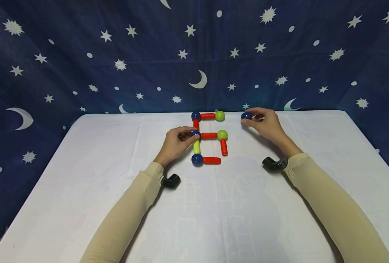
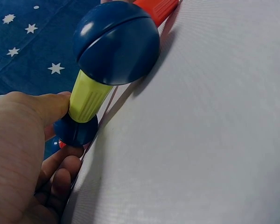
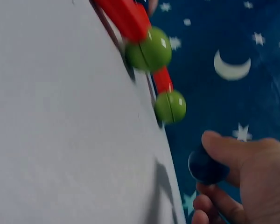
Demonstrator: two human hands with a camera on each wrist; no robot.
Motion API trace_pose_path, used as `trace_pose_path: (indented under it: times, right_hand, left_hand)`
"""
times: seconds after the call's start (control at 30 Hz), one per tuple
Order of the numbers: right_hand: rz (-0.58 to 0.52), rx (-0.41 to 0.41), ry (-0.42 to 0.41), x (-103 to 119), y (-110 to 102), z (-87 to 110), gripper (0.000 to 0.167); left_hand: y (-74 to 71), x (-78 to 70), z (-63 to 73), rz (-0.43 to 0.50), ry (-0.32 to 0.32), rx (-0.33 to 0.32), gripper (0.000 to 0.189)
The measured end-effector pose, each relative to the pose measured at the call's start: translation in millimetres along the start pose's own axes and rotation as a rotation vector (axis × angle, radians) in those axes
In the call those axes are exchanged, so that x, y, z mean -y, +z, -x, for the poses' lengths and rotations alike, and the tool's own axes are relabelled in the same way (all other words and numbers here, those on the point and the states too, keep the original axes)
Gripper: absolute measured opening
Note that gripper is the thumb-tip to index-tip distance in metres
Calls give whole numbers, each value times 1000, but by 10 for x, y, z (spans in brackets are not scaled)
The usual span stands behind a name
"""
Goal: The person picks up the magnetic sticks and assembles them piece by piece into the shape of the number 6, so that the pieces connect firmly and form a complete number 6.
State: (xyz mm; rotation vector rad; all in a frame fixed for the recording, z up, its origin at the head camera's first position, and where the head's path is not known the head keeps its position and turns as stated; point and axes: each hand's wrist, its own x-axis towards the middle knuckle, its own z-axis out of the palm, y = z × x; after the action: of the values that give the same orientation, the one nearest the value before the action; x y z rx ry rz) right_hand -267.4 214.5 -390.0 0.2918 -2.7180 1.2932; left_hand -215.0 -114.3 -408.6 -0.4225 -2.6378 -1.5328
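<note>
A flat figure of magnetic rods and balls lies on the white table. My left hand [image 1: 174,143] pinches its middle blue ball [image 1: 195,135], thumb on the near side. From that ball a yellow-green rod [image 1: 196,147] runs down to another blue ball [image 1: 197,159], which carries a red rod [image 1: 212,160]. Rightward, a red rod [image 1: 209,136] joins a green ball [image 1: 222,134] with a red rod [image 1: 224,147] below it. To the right of the figure, my right hand [image 1: 267,124] holds a loose blue ball [image 3: 206,167] between thumb and fingers, apart from the other pieces.
At the figure's top, a blue ball [image 1: 196,116], a red rod [image 1: 208,116] and a green ball [image 1: 219,115] form a row near the far edge of the table [image 1: 142,226]. Behind hangs a dark blue cloth [image 1: 161,69] with stars and moons.
</note>
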Motion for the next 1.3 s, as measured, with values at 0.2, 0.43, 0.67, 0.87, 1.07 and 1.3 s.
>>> trace_pose_path:
  times: [0.2,0.43,0.67,0.87,1.07,1.3]
  right_hand:
    - [-78,115,-159,167,77,155,42]
    - [-192,273,-235,290,155,375,38]
    - [-205,391,-240,347,214,535,37]
    - [-232,464,-243,332,261,604,34]
    - [-232,478,-258,294,291,635,33]
    - [-193,493,-231,291,315,642,34]
  left_hand:
    - [0,-3,0,3,0,-2,32]
    - [3,-6,-4,-3,-2,3,32]
    - [-1,-8,0,3,1,-2,32]
    - [6,-3,0,0,8,-5,31]
    - [15,-4,-3,4,13,-3,32]
    - [-1,-15,1,5,11,-3,32]
